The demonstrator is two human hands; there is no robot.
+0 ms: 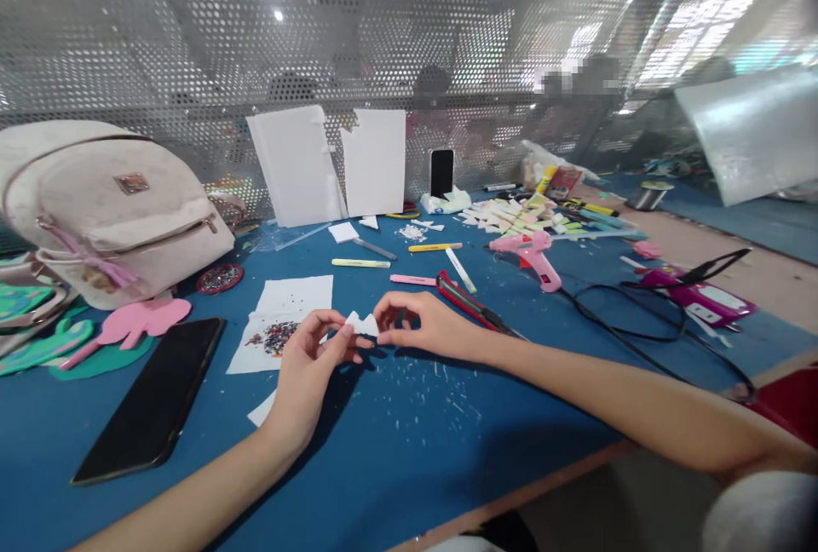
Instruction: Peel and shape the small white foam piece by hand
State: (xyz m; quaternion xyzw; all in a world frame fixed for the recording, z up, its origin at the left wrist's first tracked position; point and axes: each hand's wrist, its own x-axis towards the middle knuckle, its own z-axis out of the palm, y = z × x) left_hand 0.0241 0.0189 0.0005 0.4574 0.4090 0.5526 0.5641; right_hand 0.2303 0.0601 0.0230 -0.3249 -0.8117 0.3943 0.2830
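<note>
A small white bow-shaped cutout [362,325], foam or thick paper, is held up just above the table. My left hand [308,369] pinches its left end between thumb and fingers. My right hand [427,322] closes thumb and fingertips on its right end. Beside my left hand lies a white paper sheet [300,290] bearing a heap of small multicoloured beads or sequins [273,337]. A red and black box cutter [469,301] rests just behind my right hand. White scraps [428,394] are scattered on the blue tabletop under the hands.
A black phone [153,403] and pink cutout [141,322] lie at left before a backpack [121,211]. Highlighters [361,263] lie behind the hands. At right are a pink glue gun [527,255], its black cord [613,356] and a pile of foam pieces [511,215].
</note>
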